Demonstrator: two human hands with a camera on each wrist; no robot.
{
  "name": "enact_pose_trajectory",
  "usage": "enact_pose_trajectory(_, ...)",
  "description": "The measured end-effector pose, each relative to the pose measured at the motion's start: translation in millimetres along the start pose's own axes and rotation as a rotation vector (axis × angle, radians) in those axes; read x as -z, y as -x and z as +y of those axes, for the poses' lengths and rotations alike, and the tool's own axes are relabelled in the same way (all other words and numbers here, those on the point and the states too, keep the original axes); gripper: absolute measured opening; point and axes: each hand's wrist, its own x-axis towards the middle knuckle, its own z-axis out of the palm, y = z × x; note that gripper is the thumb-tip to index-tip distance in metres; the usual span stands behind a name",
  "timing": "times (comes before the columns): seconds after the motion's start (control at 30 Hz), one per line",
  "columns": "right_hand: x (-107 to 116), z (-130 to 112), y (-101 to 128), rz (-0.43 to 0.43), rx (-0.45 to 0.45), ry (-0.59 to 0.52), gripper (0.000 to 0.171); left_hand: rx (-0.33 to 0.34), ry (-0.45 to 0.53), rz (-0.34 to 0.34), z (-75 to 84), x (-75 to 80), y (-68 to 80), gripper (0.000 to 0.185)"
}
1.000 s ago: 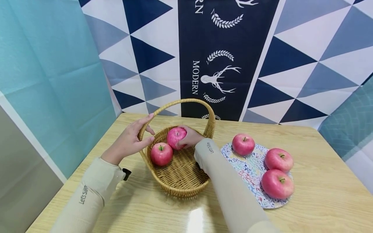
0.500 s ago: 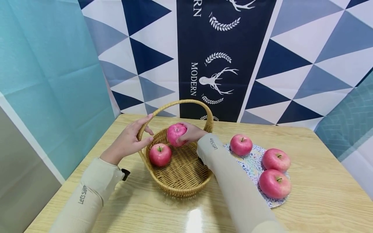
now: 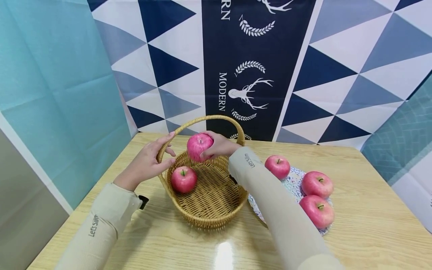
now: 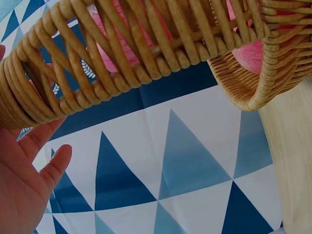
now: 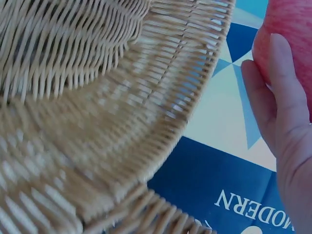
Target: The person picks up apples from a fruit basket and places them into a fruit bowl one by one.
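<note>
Head view: basket (image 3: pixel 210 224), near bench's (image 3: pixel 368 202) back left corner; left hand (image 3: pixel 146 161), fingers loosely spread, touches handle (image 3: pixel 216 117), presumably steadying it. Right hand (image 3: pixel 221 145), curled, grips raised apple (image 3: pixel 197 146).

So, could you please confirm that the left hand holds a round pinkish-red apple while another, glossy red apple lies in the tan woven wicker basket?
Not quite: the right hand, not the left hand, holds the round pinkish-red apple, as the head view shows. The glossy red apple does lie in the tan woven wicker basket.
</note>
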Motion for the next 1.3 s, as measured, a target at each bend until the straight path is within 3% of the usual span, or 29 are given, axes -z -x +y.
enact_pose_trajectory(0.23, 10, 4, 11, -0.055, 0.079, 0.122, 0.087, 0.008, -0.013, -0.012, -0.2, 0.6, -0.6, 0.064)
enact_pose_trajectory(0.33, 13, 5, 17, -0.09, 0.078, 0.16, 0.088, -0.016, -0.015, 0.005, -1.0, 0.0, 0.2, 0.064)
enact_pose_trajectory(0.53, 20, 2, 28, -0.077, 0.072, 0.216, 0.086, -0.085, -0.024, 0.046, -5.4, -3.6, 0.0, 0.067)
enact_pose_trajectory(0.8, 24, 4, 35, -0.073, 0.066, 0.212, 0.086, -0.109, -0.038, 0.054, -7.1, -3.6, 1.5, 0.07)
enact_pose_trajectory(1.03, 16, 11, 35, -0.121, 0.052, 0.236, 0.091, -0.077, -0.04, 0.035, -4.2, -1.4, 2.8, 0.065)
enact_pose_trajectory(1.3, 14, 21, 37, -0.078, 0.054, 0.237, 0.09, -0.06, -0.063, 0.016, -2.5, 0.2, 1.3, 0.064)
